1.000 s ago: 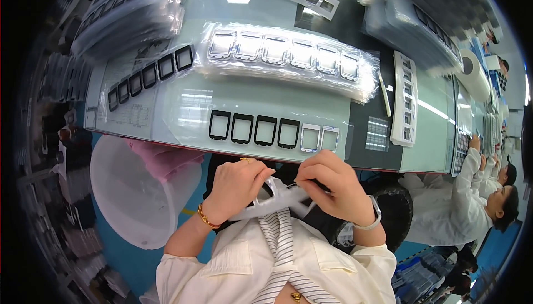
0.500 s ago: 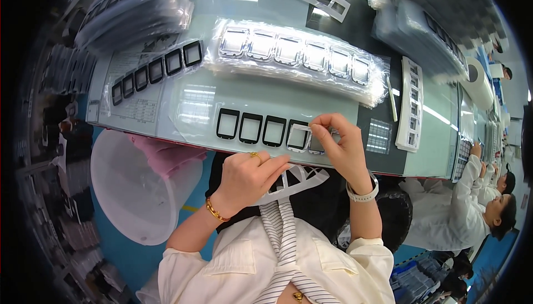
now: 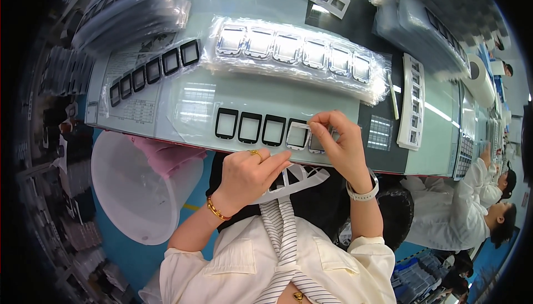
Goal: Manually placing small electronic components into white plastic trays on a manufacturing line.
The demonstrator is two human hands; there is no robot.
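A row of thin black rectangular frames [image 3: 250,128] lies along the near table edge. Over the black frame right of these lies a thin pale frame [image 3: 296,139], slightly offset from it. My right hand [image 3: 341,140] pinches at the pale frame's upper right corner with thumb and forefinger. It partly covers another pale-edged frame [image 3: 316,144]. My left hand [image 3: 244,173] is closed on a white cut-out strip [image 3: 305,183] hanging below the table edge. Its forefinger points to the pale frame's lower edge; contact there is hard to tell.
A plastic-wrapped tray of pale frames [image 3: 288,49] sits farther back. Black frames [image 3: 154,71] line the left. Wrapped stacks [image 3: 133,15] stand at the back left and right. A white strip stack [image 3: 411,101] lies right. A white bin [image 3: 133,193] stands below left; co-workers [image 3: 461,204] sit right.
Both hands stay almost in place; my left forefinger has shifted very slightly at the pale frame's lower edge. At the right, a co-worker's arm and head have moved.
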